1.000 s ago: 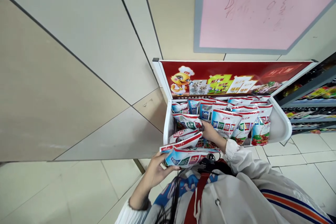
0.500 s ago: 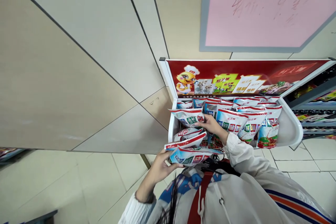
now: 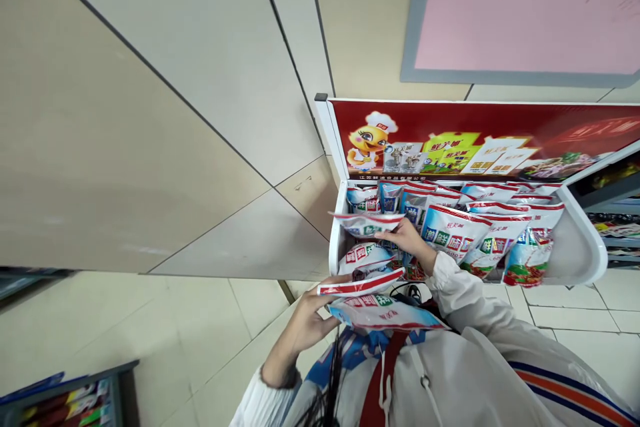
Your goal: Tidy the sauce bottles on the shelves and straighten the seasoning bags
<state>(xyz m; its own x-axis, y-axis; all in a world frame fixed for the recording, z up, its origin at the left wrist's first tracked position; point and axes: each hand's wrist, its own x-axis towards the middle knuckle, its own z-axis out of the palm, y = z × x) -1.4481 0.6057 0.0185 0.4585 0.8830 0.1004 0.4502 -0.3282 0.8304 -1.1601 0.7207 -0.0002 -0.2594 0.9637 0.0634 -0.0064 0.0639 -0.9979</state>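
Observation:
My left hand (image 3: pixel 306 328) is closed on a small stack of white, red and blue snack packets (image 3: pixel 380 307), held against my chest. My right hand (image 3: pixel 406 237) reaches into the white display rack (image 3: pixel 575 250) and grips another packet (image 3: pixel 367 223) by its edge, held flat near the rack's left end. Several more packets (image 3: pixel 453 232) of the same kind stand in rows inside the rack, to the right of my hand.
A red banner with a cartoon duck (image 3: pixel 475 143) tops the rack. A pink board (image 3: pixel 530 10) hangs on the beige wall above. Shelves with goods (image 3: pixel 613 227) stand at far right, another low shelf (image 3: pixel 65 400) at bottom left. Pale floor tiles lie below.
My right hand has lifted its packet up and turned it flatter. The stack in my left hand has tilted. The view has shifted left, showing a shelf at bottom left.

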